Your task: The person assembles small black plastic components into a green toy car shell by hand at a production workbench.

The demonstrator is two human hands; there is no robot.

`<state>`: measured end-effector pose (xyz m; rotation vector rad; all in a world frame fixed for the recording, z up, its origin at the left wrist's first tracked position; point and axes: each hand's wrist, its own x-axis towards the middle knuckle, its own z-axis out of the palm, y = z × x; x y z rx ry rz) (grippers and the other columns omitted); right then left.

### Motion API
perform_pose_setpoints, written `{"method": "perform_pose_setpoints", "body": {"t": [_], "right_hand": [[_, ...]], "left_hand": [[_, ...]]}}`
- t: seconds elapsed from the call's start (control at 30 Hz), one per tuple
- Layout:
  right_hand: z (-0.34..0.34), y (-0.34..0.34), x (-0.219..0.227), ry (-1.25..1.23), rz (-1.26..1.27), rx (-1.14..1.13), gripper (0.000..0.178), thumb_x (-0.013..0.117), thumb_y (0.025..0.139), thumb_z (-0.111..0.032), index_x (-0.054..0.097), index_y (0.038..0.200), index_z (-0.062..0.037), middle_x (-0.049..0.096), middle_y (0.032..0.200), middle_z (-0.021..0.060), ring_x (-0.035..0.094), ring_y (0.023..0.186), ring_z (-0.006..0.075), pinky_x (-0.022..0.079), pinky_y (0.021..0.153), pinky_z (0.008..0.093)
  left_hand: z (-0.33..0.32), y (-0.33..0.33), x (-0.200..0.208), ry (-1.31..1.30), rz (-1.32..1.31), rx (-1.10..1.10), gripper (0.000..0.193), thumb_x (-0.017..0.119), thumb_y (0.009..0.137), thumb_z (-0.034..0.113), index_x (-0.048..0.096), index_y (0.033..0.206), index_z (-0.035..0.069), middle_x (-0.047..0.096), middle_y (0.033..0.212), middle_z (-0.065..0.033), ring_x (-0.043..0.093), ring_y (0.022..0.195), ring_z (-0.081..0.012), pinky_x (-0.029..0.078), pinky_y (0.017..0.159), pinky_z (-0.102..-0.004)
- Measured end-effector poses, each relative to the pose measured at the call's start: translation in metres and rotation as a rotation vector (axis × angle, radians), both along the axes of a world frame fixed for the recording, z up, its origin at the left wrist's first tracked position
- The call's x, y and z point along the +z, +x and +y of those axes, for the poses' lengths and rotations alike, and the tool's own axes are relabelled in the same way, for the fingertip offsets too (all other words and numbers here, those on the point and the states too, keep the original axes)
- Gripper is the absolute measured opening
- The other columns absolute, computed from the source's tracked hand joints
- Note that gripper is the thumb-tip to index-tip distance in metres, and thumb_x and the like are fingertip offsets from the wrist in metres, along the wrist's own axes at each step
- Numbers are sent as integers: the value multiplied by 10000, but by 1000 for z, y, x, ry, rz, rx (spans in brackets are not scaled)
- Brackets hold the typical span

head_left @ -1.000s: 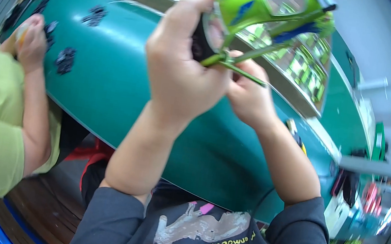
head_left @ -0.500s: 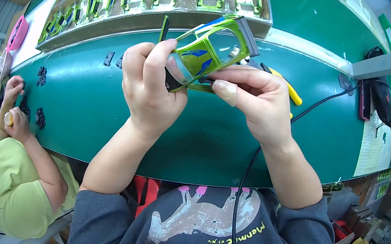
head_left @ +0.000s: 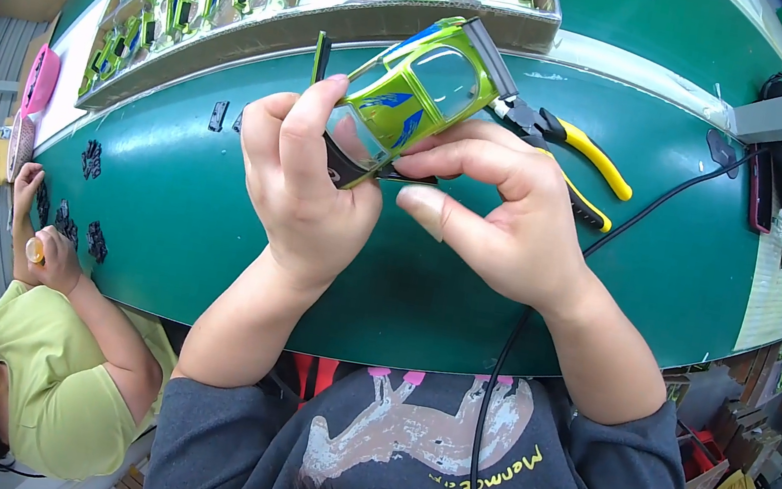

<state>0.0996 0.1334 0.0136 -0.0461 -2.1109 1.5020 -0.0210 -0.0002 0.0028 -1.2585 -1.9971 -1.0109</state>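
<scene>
My left hand (head_left: 312, 167) grips a green toy car body shell (head_left: 392, 115) with blue markings and clear windows, held tilted above the table. A black strip lies along its rear end, and another black piece stands up beyond my left fingers. My right hand (head_left: 511, 217) is at the shell's lower right edge. Its index finger touches that edge, while the other fingers are partly hidden behind it. The right thumb is parted from the index finger, with a thin dark strip (head_left: 411, 179) showing between them. Yellow-and-black pliers (head_left: 580, 162) lie just beyond my right hand.
A cardboard tray (head_left: 344, 17) of similar green shells stands at the back. Small black parts (head_left: 96, 241) lie at the left near a co-worker (head_left: 68, 378), who holds a yellow-handled tool. A black cable (head_left: 667, 193) crosses the green table (head_left: 403, 297) on the right.
My right thumb has moved away from the index finger, where both were pinched at a small dark part. The shell stays in my left hand. More of the pliers shows now.
</scene>
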Motion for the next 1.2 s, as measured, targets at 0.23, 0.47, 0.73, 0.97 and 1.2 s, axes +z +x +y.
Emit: {"method": "perform_pose_setpoints", "body": {"t": [0.23,0.47,0.73,0.97,1.2], "right_hand": [[-10,-4,-3,206,90,-98,214,746,684,11,695,885,-39,676,913,115,675,819,289,550,693,335],[-9,-6,-1,422,218,-163,176,717,658,24,672,817,-40,669,818,88,667,721,260,536,613,342],[14,-2,4,509,225,-158,190,712,643,19,676,818,-45,663,778,78,659,683,253,526,590,332],[14,0,5,589,262,-228,185,713,665,40,671,824,-44,663,780,77,663,685,248,524,596,327],[18,3,14,247,149,-119,196,774,677,25,673,836,-31,679,792,89,677,720,258,537,641,319]], "left_hand": [[-1,3,3,1,-61,-9,640,631,562,-100,579,1185,40,515,983,-143,539,867,-300,460,726,-370],[-2,5,4,5,-92,-18,617,644,591,-98,566,1190,29,523,960,-143,535,852,-304,458,716,-383],[-2,10,13,-73,-144,-271,657,718,655,8,601,1289,139,296,1460,-299,386,1329,-464,445,1004,-516],[2,4,10,-109,167,-306,316,709,719,20,705,1031,66,370,1430,-323,436,1292,-496,406,1064,-543],[1,1,9,-22,152,-324,232,702,709,12,681,940,19,398,1421,-324,474,1262,-468,435,1028,-511]]}}
